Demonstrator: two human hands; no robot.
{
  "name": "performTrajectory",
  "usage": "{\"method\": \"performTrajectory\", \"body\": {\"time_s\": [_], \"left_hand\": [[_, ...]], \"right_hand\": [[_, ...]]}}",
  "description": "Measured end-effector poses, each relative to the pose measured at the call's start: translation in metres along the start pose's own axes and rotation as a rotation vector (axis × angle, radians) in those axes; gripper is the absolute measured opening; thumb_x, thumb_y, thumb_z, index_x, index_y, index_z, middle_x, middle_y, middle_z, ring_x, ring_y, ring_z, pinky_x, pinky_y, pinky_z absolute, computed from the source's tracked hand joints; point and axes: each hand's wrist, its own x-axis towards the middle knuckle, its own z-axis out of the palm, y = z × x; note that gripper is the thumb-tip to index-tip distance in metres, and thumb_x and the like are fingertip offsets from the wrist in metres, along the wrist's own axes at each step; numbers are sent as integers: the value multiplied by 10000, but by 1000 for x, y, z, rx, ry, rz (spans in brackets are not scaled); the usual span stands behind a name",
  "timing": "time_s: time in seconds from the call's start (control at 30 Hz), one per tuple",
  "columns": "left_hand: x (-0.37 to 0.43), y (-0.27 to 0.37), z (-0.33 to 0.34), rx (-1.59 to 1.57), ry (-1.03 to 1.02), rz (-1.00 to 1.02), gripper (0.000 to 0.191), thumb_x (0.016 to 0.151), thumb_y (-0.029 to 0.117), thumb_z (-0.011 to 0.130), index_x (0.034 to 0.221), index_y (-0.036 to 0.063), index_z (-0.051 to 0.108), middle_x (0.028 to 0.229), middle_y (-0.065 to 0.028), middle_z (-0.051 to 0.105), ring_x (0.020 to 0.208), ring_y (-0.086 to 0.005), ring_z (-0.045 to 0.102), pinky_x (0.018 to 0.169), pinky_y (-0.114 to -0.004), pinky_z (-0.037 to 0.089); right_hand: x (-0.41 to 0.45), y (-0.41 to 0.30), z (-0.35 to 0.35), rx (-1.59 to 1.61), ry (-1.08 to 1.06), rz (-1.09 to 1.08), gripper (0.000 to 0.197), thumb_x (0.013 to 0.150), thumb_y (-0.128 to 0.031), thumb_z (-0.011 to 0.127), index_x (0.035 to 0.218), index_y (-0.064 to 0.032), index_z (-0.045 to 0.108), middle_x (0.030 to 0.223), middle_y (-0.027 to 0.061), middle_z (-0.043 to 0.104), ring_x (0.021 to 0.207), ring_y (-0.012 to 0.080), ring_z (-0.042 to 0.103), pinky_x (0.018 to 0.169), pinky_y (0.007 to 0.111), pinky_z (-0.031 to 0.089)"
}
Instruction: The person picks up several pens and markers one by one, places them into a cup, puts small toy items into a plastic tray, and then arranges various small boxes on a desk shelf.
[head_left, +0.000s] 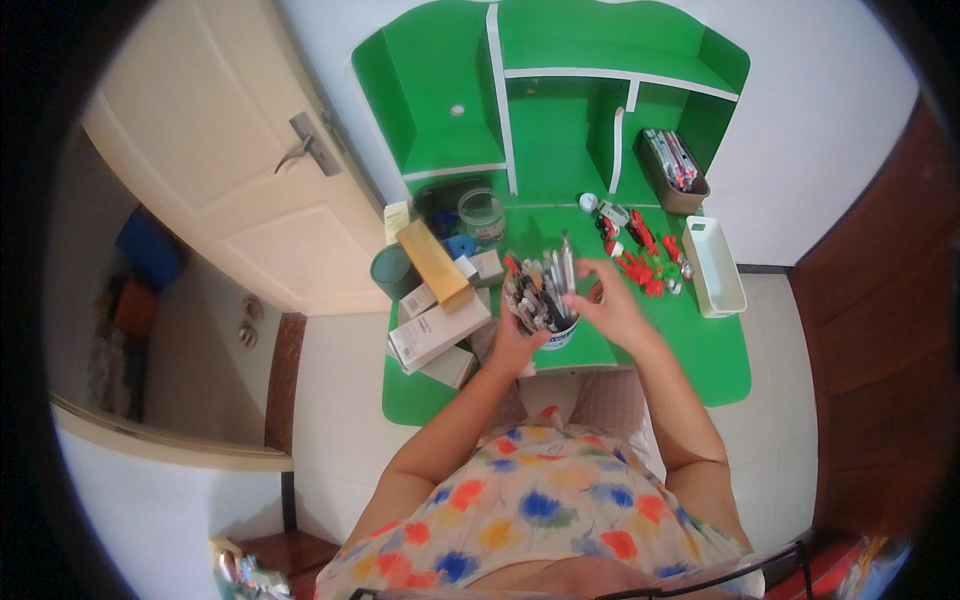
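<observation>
A white cup (558, 341) with blue markings is packed with pens (545, 289), their ends sticking up in several colours. My left hand (516, 346) wraps around the cup's left side and holds it over the front of the green desk (697, 352). On the other side, my right hand (613, 306) is beside the pens with its thumb and fingers apart. The thumb tip is close to the rightmost pens; whether it touches them is hard to tell.
Cardboard boxes (439, 330), a green cylinder (394, 271) and a clear jar (481, 216) crowd the left. Red and green toy pieces (646, 268) lie to the right, beside a pale plastic bin (716, 268). A brown basket of pens (675, 169) stands under the green shelves (622, 73).
</observation>
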Motion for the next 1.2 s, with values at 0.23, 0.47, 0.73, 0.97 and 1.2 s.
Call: {"method": "performTrajectory", "body": {"time_s": [0.23,0.47,0.73,0.97,1.2], "left_hand": [[10,36,23,21,56,53,1137,599,177,826,1412,73,38,1338,-136,332,1226,-247,375,1014,-375,319],[23,26,12,284,103,-22,1098,602,127,822,1403,45,75,1307,-138,390,1189,-237,427,1000,-357,343],[29,42,22,548,-11,117,1083,546,226,858,1380,40,192,1342,-159,362,1219,-241,394,1016,-356,318],[30,49,31,484,52,98,1081,512,182,855,1373,41,216,1335,-148,387,1212,-266,408,1010,-355,330],[5,37,29,380,94,100,1170,549,94,830,1402,34,32,1395,-178,262,1251,-266,352,1035,-363,301]], "right_hand": [[8,24,14,274,28,1,551,908,-363,470,1302,8,363,1250,144,461,1087,222,485,925,301,369],[17,29,49,539,4,70,606,959,-460,242,1247,33,445,1212,149,518,1138,214,469,992,298,319],[11,16,46,948,121,91,616,966,-451,189,1232,22,481,1207,128,523,1110,202,493,987,311,345],[16,17,42,598,65,-31,617,959,-464,203,1322,5,374,1312,158,426,1226,234,394,1035,315,279],[-10,23,24,682,139,98,640,934,-508,276,1391,-61,256,1391,154,336,1301,257,284,1072,376,189]]}}
